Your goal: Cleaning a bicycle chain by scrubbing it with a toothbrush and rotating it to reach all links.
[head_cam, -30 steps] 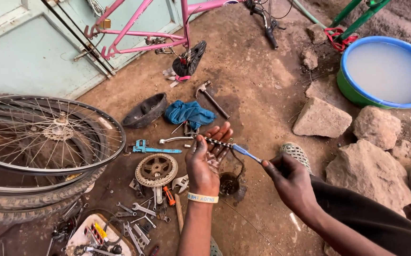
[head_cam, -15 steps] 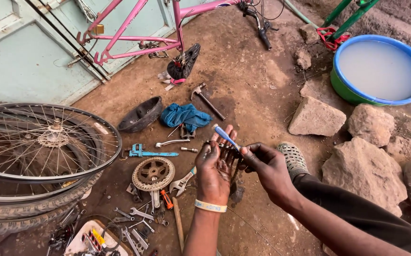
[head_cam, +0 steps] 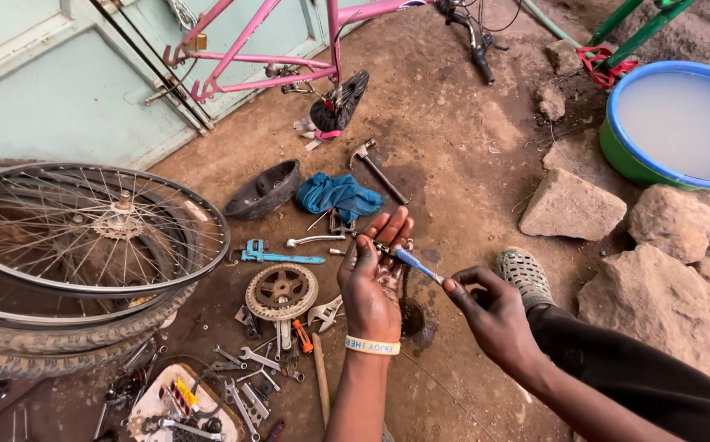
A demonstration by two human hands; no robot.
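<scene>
The fingers (head_cam: 392, 229) of the left hand (head_cam: 371, 282) are spread apart and point away from the person, palm up, with a dark bicycle chain (head_cam: 386, 250) lying across them. The fingers (head_cam: 463, 288) of the right hand (head_cam: 498, 319) are pinched together on the near end of a toothbrush (head_cam: 414, 264) with a blue and white handle.

At the far left, on the dirt ground (head_cam: 453, 123), a spoked bicycle wheel (head_cam: 85, 229) lies on top of a tyre (head_cam: 52, 348). Below it, at the lower edge, a white tray (head_cam: 152, 401) holds small tools, and loose spanners (head_cam: 248, 360) lie just beside it. To the right of the wheel lie a blue adjustable wrench (head_cam: 277, 256) and a round rusty sprocket (head_cam: 281, 290). Farther back are a dark saddle (head_cam: 263, 190) and a crumpled blue cloth (head_cam: 337, 195), with a hammer (head_cam: 375, 168) beside the cloth. A pink bicycle frame (head_cam: 248, 57) stands against the pale wall (head_cam: 60, 98).

The left wrist carries a yellow and white band (head_cam: 371, 345) with dark print, a narrow strip running across the wrist. The toothbrush's long axis runs from lower right to upper left; its head points to the upper left and rests on the chain over the left hand's fingers. A grey perforated shoe (head_cam: 525, 277) shows beside the right hand. Farther right lie large stones (head_cam: 572, 205), and a blue-rimmed green basin (head_cam: 674, 123) of cloudy water sits at the upper right.
</scene>
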